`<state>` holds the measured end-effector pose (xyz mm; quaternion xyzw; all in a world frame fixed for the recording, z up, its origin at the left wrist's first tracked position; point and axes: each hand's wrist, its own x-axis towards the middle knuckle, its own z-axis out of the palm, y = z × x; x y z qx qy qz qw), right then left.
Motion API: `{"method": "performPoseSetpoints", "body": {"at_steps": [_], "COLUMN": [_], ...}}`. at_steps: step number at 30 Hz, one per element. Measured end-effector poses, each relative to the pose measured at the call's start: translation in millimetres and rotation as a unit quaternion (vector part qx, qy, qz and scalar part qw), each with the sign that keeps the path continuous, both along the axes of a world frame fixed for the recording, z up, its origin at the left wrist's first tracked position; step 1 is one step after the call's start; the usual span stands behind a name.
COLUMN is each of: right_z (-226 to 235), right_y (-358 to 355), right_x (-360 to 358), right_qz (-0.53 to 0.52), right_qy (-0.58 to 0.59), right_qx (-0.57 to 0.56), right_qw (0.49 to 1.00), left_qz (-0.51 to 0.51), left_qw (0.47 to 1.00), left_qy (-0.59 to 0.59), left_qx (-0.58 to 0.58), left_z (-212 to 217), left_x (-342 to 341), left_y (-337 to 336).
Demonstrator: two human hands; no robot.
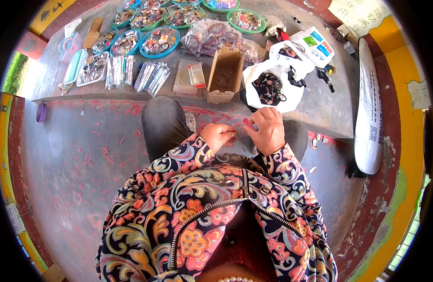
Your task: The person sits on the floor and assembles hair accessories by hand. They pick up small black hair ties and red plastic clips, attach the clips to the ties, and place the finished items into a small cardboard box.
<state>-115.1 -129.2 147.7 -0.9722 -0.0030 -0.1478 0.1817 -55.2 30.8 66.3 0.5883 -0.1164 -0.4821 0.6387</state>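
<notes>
Both my hands are close together above my lap, between my knees. My left hand (pixel 218 137) is closed in a pinch, its fingertips turned toward the other hand; what lies in them is too small to make out. My right hand (pixel 268 129) is closed too, with the back of the hand upward. A small red strip (pixel 247 122) shows at its thumb and index finger. Something thin and clear seems to span the gap between the hands, but its outline is hard to tell. Just beyond them stands a white plastic bag (pixel 291 99) of dark hair ties (pixel 269 89).
An open cardboard box (pixel 225 70) and a stack of clear plastic sleeves (pixel 184 77) sit on the low concrete ledge (pixel 127 97). Bundles of packaged items (pixel 152 77), round baskets of trinkets (pixel 160 54) and a white tray (pixel 105 79) fill its left. Red scraps (pixel 105 152) litter the floor.
</notes>
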Motion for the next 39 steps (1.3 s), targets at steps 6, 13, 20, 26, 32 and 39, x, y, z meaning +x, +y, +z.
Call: {"method": "performPoseSetpoints", "body": {"at_steps": [6, 13, 20, 26, 32, 39], "right_z": [-12.7, -21.0, -31.3, -25.7, -28.4, -21.8], "right_y": [4.0, 6.4, 8.4, 5.7, 6.8, 7.4], "right_x": [-4.2, -4.8, -8.2, -6.1, -8.6, -7.0], "right_qz": [0.028, -0.008, -0.024, -0.024, 0.020, 0.016], "right_qy": [-0.002, 0.114, 0.156, 0.199, 0.118, 0.196], "right_qx": [0.020, 0.263, 0.422, 0.320, 0.307, 0.286], "right_qw": [0.999, 0.958, 0.893, 0.926, 0.944, 0.938], "left_qz": [0.001, -0.005, -0.013, -0.025, -0.054, -0.035], "left_qw": [0.998, 0.962, 0.897, 0.895, 0.957, 0.933], "left_qy": [-0.058, -0.264, -0.436, -0.444, -0.278, -0.356], "left_qx": [0.034, 0.073, 0.067, 0.048, 0.065, 0.035], "left_z": [7.0, -3.0, 1.1, 2.8, 6.3, -1.5], "left_x": [-1.4, -2.9, -2.1, -3.9, -3.3, -3.7], "left_y": [-1.3, 2.6, 2.9, 4.0, 1.9, 3.8]}}
